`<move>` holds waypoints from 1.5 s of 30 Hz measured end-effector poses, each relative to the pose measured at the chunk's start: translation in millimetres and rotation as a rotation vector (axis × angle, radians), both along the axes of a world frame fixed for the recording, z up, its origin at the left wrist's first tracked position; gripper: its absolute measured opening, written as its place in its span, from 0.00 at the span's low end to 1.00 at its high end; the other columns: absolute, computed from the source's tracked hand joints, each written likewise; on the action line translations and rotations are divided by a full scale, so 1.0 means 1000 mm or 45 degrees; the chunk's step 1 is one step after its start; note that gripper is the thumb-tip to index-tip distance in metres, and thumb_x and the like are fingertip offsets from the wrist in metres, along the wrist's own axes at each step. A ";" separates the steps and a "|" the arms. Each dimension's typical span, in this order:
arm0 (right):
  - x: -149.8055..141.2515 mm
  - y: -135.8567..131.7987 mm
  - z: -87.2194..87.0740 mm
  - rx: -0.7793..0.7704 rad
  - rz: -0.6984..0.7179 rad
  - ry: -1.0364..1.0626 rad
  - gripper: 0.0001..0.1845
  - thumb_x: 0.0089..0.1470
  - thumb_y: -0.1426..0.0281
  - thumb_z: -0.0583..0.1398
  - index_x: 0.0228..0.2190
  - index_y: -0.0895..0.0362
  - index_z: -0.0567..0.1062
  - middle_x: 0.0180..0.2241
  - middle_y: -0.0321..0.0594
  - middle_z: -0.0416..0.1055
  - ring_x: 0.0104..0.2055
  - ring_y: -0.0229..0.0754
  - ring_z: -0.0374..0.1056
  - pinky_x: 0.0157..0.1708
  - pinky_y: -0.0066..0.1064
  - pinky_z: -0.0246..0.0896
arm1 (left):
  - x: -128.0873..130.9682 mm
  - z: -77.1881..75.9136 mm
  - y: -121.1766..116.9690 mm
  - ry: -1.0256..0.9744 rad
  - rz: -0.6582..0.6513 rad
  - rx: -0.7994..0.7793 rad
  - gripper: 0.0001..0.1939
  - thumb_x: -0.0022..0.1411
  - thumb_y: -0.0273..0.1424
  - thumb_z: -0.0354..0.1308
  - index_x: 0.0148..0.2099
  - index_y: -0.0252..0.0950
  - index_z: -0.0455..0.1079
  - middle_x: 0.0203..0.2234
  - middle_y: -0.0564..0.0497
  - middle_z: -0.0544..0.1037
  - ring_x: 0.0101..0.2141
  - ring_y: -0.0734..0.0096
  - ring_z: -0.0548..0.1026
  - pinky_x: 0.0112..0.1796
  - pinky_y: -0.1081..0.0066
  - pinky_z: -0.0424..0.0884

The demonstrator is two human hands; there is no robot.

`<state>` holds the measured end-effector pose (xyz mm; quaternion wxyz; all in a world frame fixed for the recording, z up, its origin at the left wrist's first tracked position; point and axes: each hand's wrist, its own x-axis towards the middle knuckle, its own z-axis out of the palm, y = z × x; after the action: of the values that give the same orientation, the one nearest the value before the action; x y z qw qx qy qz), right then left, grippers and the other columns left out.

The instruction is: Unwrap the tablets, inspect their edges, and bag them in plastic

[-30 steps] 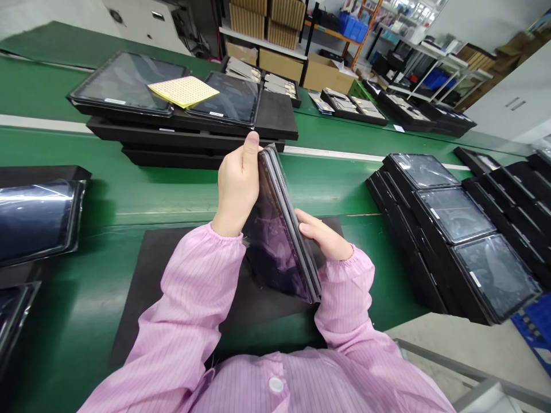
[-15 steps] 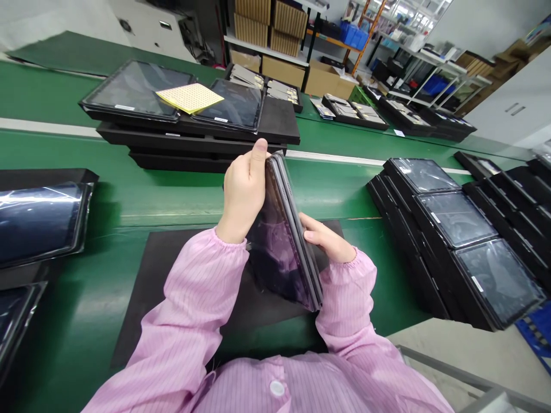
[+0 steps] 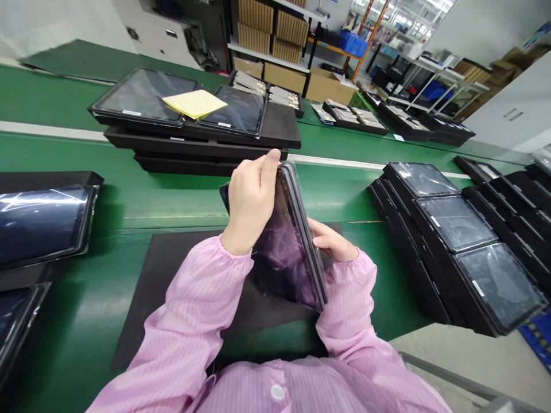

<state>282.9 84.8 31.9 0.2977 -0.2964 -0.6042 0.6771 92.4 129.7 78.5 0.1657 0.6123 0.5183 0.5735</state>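
Two dark tablets (image 3: 289,261), pressed together back to back or face to back, stand tilted on edge in front of me. My left hand (image 3: 253,198) is closed on their upper left corner, its thumb lying along the top edge. My right hand (image 3: 331,240) grips the right side, with its fingers partly hidden behind the tablets. The glossy screen facing left mirrors my pink sleeve. Beneath them lies a black mat (image 3: 172,287) on the green bench.
At the back, black foam trays (image 3: 206,150) carry tablets and a yellow sticker sheet (image 3: 194,104). More wrapped tablets (image 3: 43,221) lie at left. Stacked trays of tablets (image 3: 456,221) stand at right. Trays of small parts (image 3: 353,115) sit along the far side.
Both hands and the held tablets have shifted slightly to the right and down in view. The grip stays on the same corner and side.
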 end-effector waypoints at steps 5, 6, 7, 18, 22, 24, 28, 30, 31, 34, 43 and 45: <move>0.002 -0.007 0.010 0.033 0.016 -0.020 0.22 0.53 0.50 0.63 0.39 0.54 0.69 0.29 0.31 0.61 0.33 0.40 0.61 0.44 0.35 0.62 | 0.002 0.004 -0.007 -0.014 -0.066 -0.010 0.27 0.74 0.47 0.43 0.33 0.38 0.76 0.29 0.51 0.80 0.35 0.67 0.78 0.42 0.69 0.70; 0.003 -0.009 0.013 0.051 0.019 -0.048 0.23 0.53 0.48 0.63 0.39 0.53 0.68 0.29 0.31 0.62 0.33 0.40 0.62 0.45 0.35 0.62 | 0.003 0.006 -0.009 -0.026 -0.087 -0.012 0.27 0.74 0.46 0.43 0.33 0.38 0.77 0.29 0.51 0.81 0.35 0.67 0.78 0.42 0.69 0.71; 0.003 -0.011 0.017 0.072 0.020 -0.084 0.24 0.53 0.46 0.62 0.39 0.53 0.68 0.29 0.32 0.62 0.34 0.41 0.62 0.45 0.35 0.62 | 0.003 0.007 -0.011 -0.042 -0.108 -0.015 0.27 0.74 0.46 0.43 0.34 0.38 0.77 0.30 0.51 0.81 0.36 0.67 0.79 0.42 0.69 0.71; -0.052 -0.064 0.057 0.663 -0.774 -0.836 0.12 0.52 0.61 0.60 0.24 0.52 0.64 0.18 0.33 0.64 0.20 0.41 0.61 0.24 0.32 0.54 | 0.017 0.013 -0.029 -0.185 -0.246 0.051 0.28 0.72 0.47 0.45 0.29 0.39 0.77 0.27 0.50 0.81 0.34 0.66 0.79 0.44 0.67 0.72; -0.060 -0.069 0.056 0.855 -0.945 -0.718 0.16 0.52 0.65 0.58 0.19 0.51 0.57 0.14 0.30 0.56 0.15 0.36 0.52 0.18 0.30 0.48 | 0.010 0.007 -0.017 -0.215 -0.120 0.192 0.23 0.72 0.45 0.46 0.36 0.39 0.78 0.38 0.47 0.84 0.44 0.64 0.79 0.52 0.66 0.70; -0.060 -0.067 0.049 0.942 -1.077 -0.626 0.18 0.53 0.65 0.59 0.18 0.51 0.57 0.13 0.30 0.55 0.14 0.35 0.52 0.17 0.30 0.48 | 0.000 0.002 -0.001 -0.276 0.039 0.181 0.20 0.69 0.46 0.51 0.45 0.38 0.77 0.50 0.44 0.81 0.55 0.61 0.75 0.60 0.64 0.64; -0.064 -0.061 0.028 1.231 -1.268 -0.500 0.21 0.57 0.63 0.58 0.16 0.50 0.60 0.13 0.36 0.60 0.16 0.42 0.62 0.19 0.35 0.60 | -0.013 -0.004 0.024 -0.623 -0.112 -0.332 0.21 0.67 0.49 0.52 0.41 0.39 0.76 0.47 0.44 0.82 0.55 0.59 0.76 0.57 0.64 0.69; -0.066 -0.063 0.023 1.283 -1.151 -0.548 0.17 0.57 0.62 0.58 0.18 0.50 0.67 0.15 0.40 0.66 0.20 0.49 0.68 0.22 0.40 0.68 | -0.013 -0.004 0.026 -0.795 -0.167 -0.466 0.22 0.67 0.50 0.51 0.33 0.39 0.75 0.35 0.47 0.84 0.47 0.60 0.80 0.47 0.67 0.75; -0.067 -0.066 0.024 1.254 -1.043 -0.606 0.13 0.57 0.61 0.58 0.22 0.51 0.73 0.18 0.43 0.70 0.22 0.51 0.70 0.24 0.43 0.70 | -0.012 -0.003 0.024 -0.848 -0.165 -0.467 0.23 0.67 0.50 0.51 0.29 0.40 0.73 0.29 0.49 0.82 0.40 0.61 0.81 0.40 0.69 0.76; -0.065 -0.077 0.033 1.115 -0.698 -0.752 0.17 0.57 0.61 0.58 0.45 0.54 0.78 0.27 0.47 0.76 0.25 0.54 0.73 0.24 0.45 0.72 | -0.010 0.001 0.015 -0.835 -0.298 -0.359 0.30 0.63 0.56 0.51 0.20 0.40 0.64 0.14 0.52 0.70 0.21 0.69 0.71 0.24 0.69 0.67; -0.049 -0.081 0.047 0.943 -0.218 -0.832 0.40 0.52 0.55 0.66 0.60 0.59 0.64 0.29 0.41 0.76 0.29 0.52 0.75 0.26 0.37 0.70 | -0.008 -0.001 0.016 -0.571 -0.829 -0.297 0.40 0.48 0.72 0.48 0.11 0.42 0.48 0.06 0.52 0.56 0.12 0.76 0.52 0.17 0.67 0.49; -0.046 -0.079 0.050 0.819 -0.167 -0.793 0.49 0.50 0.50 0.68 0.64 0.59 0.58 0.28 0.37 0.75 0.25 0.48 0.73 0.25 0.36 0.69 | -0.006 -0.002 0.017 -0.568 -0.841 -0.306 0.39 0.48 0.71 0.48 0.11 0.42 0.48 0.07 0.52 0.56 0.13 0.76 0.53 0.17 0.67 0.49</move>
<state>237.3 5.8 81.7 0.2211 -0.4161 -0.8245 0.3133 86.5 147.1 76.5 0.5194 0.5828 0.3086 0.5434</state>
